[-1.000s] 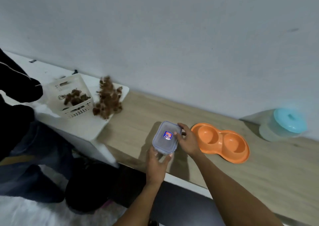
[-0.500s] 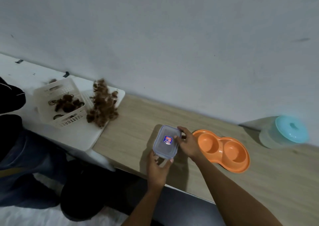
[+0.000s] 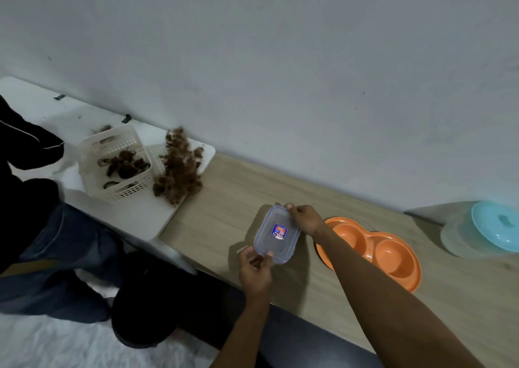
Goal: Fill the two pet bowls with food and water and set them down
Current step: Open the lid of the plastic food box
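Left hand [image 3: 255, 272], right hand [image 3: 304, 218] grip lidded container [image 3: 276, 234]; orange double bowl [image 3: 373, 251] beside.

Both forearms are bare and reach in from the lower edge, the left rising from 6 o'clock and the right stretching in long from 5 o'clock. The left hand [image 3: 255, 272] pinches the near end of the box [image 3: 276, 234], its thumb tip on top. The right hand [image 3: 306, 219], at 1 o'clock from the left, grips the far end, with its fingers curled over the corner.
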